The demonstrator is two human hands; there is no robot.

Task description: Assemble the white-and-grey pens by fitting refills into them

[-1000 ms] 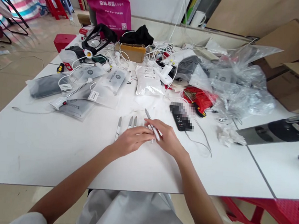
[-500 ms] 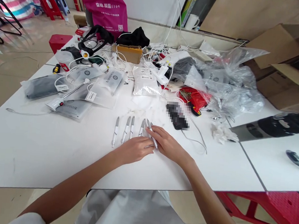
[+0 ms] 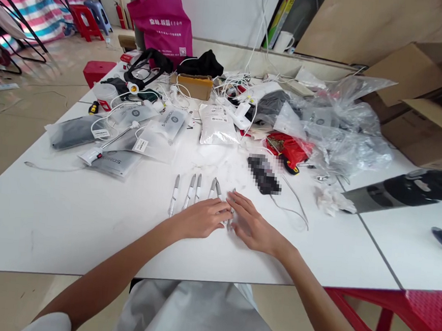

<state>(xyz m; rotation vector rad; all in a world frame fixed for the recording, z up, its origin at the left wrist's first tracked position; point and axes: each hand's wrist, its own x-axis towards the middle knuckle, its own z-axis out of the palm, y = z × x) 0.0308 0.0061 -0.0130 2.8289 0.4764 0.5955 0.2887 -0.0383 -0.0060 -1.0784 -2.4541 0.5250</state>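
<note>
Several white and grey pens lie in a row on the white table, roughly side by side; the leftmost pen stands a little apart. My left hand rests over the lower ends of the pens on the right of the row, its fingers bent around something I cannot make out. Close against it, my right hand has its fingers stretched out beside the rightmost pen, which is partly hidden between the hands. Another pen points up from behind my left fingers.
Beyond the pens are a white packet, a blurred phone with a cable, frosted pouches, a red bag and clear plastic. A black and grey bottle lies at the right.
My right hand has shifted slightly right and its fingers have straightened from the pen they were on. My left hand stays over the pens. The view has shifted slightly.
</note>
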